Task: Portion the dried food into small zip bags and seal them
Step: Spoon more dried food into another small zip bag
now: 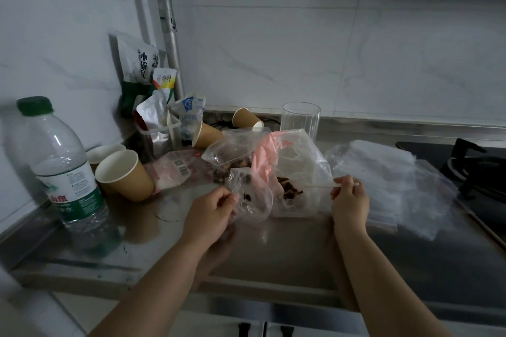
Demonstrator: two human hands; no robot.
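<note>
Bare forearms, left hand (pixel 212 208), right hand (pixel 349 200)

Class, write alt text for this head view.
Over a steel counter, the left hand pinches a small clear bag while the right hand holds a thin stick beside dried food in a larger bag.

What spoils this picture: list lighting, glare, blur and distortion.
Head view: dim overall, with a bluish cast; the steel counter mirrors both forearms and the cups; wide-angle bending bows the counter edge and tilts the water bottle; edges are soft, so the dried food shows little detail; the left hand and right hand are fairly sharp.
</note>
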